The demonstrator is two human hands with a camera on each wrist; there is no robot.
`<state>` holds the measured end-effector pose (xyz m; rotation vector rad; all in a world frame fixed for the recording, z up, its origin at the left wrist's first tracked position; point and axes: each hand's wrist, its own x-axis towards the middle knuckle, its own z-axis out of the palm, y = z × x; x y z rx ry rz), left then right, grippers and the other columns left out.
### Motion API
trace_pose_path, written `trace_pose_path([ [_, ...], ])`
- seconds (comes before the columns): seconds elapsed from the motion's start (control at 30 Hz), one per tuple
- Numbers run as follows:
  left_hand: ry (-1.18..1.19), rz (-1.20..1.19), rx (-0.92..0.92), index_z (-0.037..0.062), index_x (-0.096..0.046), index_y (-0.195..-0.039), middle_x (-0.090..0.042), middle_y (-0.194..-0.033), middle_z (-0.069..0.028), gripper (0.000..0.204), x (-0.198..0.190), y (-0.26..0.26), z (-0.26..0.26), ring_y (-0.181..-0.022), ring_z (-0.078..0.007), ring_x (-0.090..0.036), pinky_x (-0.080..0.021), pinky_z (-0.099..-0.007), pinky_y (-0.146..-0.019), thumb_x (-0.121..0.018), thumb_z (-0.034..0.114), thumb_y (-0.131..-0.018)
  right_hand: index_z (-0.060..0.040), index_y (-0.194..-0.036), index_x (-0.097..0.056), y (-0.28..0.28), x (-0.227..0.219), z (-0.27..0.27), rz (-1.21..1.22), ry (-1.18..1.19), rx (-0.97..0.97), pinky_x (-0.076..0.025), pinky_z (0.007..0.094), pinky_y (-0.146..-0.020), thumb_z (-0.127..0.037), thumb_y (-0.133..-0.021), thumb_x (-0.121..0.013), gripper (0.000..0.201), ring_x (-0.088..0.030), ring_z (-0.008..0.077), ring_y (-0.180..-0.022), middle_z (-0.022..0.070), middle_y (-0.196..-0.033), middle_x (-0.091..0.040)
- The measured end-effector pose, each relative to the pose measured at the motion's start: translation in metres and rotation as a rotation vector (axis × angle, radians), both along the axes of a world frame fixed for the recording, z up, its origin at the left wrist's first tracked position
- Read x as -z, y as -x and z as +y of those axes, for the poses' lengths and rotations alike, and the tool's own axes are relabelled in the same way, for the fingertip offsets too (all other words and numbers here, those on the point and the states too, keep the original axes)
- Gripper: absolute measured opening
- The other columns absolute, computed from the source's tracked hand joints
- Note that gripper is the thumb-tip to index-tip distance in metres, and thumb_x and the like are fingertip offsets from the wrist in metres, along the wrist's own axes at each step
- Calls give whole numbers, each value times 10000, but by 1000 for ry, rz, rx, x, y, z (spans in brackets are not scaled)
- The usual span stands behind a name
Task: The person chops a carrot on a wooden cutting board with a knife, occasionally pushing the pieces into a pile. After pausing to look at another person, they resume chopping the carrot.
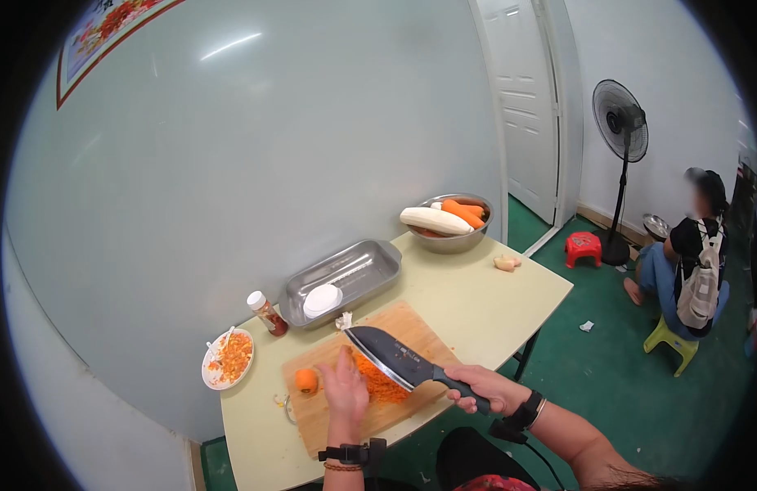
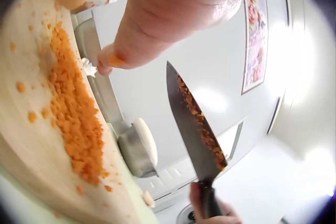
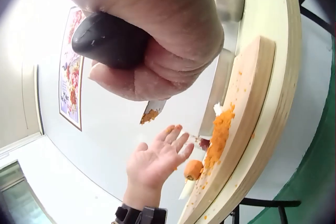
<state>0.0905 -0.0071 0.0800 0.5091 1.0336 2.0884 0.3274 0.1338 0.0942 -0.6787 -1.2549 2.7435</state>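
My right hand [image 1: 486, 388] grips the black handle of a broad kitchen knife [image 1: 395, 357], raised over the cutting board [image 1: 411, 323]. Bits of carrot cling along its blade in the left wrist view. Beside the blade, my left hand [image 1: 346, 389] is held up with fingers spread and nothing in it; orange bits stick to its fingertips [image 3: 177, 128]. Below lies a long heap of finely chopped carrot [image 2: 76, 113], partly hidden by the knife in the head view. A carrot stub [image 1: 306, 380] sits on the board to the left of my left hand.
Behind the board stand a steel tray [image 1: 370, 268] with a white round item, and a jar [image 1: 267, 314]. A plate of chopped food [image 1: 231, 358] is at left. A steel bowl [image 1: 464, 244] holds carrots and a peeled white root. A person [image 1: 701, 254] sits beyond the table.
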Motion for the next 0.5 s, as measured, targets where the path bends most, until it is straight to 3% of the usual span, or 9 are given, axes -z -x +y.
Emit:
trace_pose_path([
  [0.13, -292, -275, 82, 2, -306, -1531, -426, -1511, -176, 889, -2, 2, 0, -1395, -320, -383, -265, -480, -1181, -191, 702, -994, -150, -1240, -478, 20, 6, -15, 11, 170, -91, -405, 201, -385, -298, -1067, -451, 229, -448, 44, -459, -2, -737, -561],
  [0.23, -317, -232, 28, -25, -351, -1493, -507, -1442, -179, 909, 9, 9, 0, -1336, -327, -462, -351, -477, -1138, -189, 713, -986, -164, -1233, -474, 30, 12, -18, 22, 188, -102, -396, 199, -379, -314, -1067, -451, 225, -437, 43, -450, -7, -729, -556],
  [0.5, -357, -340, 142, -64, -362, -1461, -473, -1457, -210, 910, 3, -8, -3, -1341, -347, -457, -338, -486, -1152, -216, 701, -990, -152, -1223, -501, 53, 15, -16, 3, 134, -30, -393, 198, -376, -343, -1059, -461, 255, -434, 39, -450, -15, -714, -551],
])
